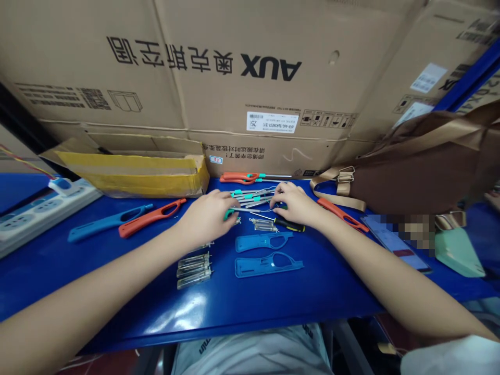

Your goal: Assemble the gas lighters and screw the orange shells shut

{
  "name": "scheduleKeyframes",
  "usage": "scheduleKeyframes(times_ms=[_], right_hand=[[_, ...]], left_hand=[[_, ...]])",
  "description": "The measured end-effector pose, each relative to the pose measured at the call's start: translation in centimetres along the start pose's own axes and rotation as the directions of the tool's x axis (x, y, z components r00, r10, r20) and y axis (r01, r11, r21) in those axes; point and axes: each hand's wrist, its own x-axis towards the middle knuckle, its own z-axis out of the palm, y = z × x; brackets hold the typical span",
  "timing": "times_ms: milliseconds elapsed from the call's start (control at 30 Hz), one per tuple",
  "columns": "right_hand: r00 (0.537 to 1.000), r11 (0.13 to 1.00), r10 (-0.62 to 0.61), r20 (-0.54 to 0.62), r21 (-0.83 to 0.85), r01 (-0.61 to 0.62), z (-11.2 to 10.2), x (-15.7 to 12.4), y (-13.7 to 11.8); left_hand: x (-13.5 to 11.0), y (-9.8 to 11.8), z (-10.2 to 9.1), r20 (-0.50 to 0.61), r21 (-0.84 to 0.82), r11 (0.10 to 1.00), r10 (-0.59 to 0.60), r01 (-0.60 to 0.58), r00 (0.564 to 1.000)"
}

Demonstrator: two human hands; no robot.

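My left hand (211, 212) is closed, fingers and thumb around the teal end of a thin metal lighter nozzle (248, 210) that points right. My right hand (296, 204) has its fingers curled at the right end of the nozzle pile; what they pinch is too small to make out. Between the hands lie several more metal nozzles with teal ends (250, 197). Under my right hand is a black and yellow screwdriver (291, 225). Close in front are clear lighter fuel tanks (264, 225) and two blue lighter shell halves (265, 264), insides up.
More clear tanks (194, 271) lie left of the shells. Blue (107, 223) and orange (150, 219) lighter handles lie left, an orange handle (344, 214) right. Orange lighters (240, 177) lie behind. Around stand a yellow-taped box (136, 174), power strip (42, 208), phone (394, 242) and brown bag (422, 161).
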Motion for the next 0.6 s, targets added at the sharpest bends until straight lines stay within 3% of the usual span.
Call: scheduleKeyframes(times_ms=[133,233,600], right_hand=[[0.998,1.0,-0.022,0.056,0.019,0.021,-0.1,0.7,0.2],[0.998,0.997,-0.046,0.031,0.057,0.044,-0.4,0.8,0.2],[0.983,0.922,-0.035,-0.183,0.372,0.102,-2.8,0.9,0.4]], left_hand=[[1.7,-3.1,0.7,0.031,0.007,0.999,-0.046,0.046,0.998],[2.3,-4.3,1.4,0.033,-0.027,0.998,-0.051,0.052,0.998],[3.1,-2.6,1.4,-0.068,-0.141,0.989,0.026,-0.035,0.997]])
